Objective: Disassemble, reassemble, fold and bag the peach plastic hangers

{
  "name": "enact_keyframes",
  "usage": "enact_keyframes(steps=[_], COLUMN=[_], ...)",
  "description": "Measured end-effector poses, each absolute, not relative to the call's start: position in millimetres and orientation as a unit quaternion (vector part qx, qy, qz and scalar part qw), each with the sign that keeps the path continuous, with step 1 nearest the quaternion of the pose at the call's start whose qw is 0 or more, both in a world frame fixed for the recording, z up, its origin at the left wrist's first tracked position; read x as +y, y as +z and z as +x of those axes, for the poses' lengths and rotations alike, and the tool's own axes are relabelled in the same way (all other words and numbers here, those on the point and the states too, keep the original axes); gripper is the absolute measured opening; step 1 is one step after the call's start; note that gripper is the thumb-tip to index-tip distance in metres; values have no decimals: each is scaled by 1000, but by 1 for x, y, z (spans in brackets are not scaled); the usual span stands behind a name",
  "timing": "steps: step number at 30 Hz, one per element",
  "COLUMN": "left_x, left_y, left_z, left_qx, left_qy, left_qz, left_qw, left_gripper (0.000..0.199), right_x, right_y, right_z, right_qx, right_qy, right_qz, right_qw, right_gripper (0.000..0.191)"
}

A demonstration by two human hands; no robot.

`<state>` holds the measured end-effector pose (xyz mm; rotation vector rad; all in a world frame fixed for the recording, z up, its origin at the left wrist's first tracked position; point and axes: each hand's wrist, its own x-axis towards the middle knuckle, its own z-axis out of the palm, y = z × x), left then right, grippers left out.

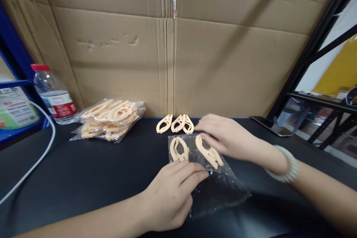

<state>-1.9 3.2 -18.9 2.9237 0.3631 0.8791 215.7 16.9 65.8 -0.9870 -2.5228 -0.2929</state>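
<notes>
A clear plastic bag [220, 197] lies flat on the black table in front of me, with two cream folding hangers inside. One folded hanger [178, 148] sits at the bag's left, the other folded hanger [208, 151] at its right. My left hand [175, 193] is closed on the bag's near part, fingertips and thumb pinching the film; it partly covers the left hanger. Above the bag's far right corner, my right hand [216, 132] is slightly blurred, thumb apart from the fingers, with nothing visible in it. Just left of its fingertips are three loose folded hangers [177, 123].
Bagged hangers [111, 117] are piled at the left, beside a red-capped water bottle [55, 96]. A white cable [46, 152] curves over the left edge. Cardboard [119, 55] walls off the back. A phone [272, 126] lies at the back right, near a black metal frame [304, 55].
</notes>
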Motion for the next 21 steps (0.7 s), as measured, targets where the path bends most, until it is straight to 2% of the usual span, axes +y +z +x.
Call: enact_keyframes(steps=[4, 9, 12, 17, 21], left_x=[3, 4, 4, 4, 4], left_y=[-19, -19, -19, -20, -21], left_z=[-2, -3, -4, -4, -4], left_qx=[109, 109, 106, 99, 101], left_qy=[292, 286, 282, 281, 279], left_qz=[950, 951, 953, 953, 954], left_qw=[32, 35, 40, 49, 52], left_gripper=[53, 54, 53, 49, 50], right_x=[104, 169, 186, 195, 195], right_y=[51, 22, 11, 0, -4], right_z=[223, 221, 223, 228, 227], right_qx=[-926, -929, -932, -930, -928], right_qy=[-71, -67, -65, -77, -91], right_qz=[-341, -339, -333, -335, -341], right_qw=[145, 131, 128, 130, 118], right_gripper=[29, 34, 37, 52, 52])
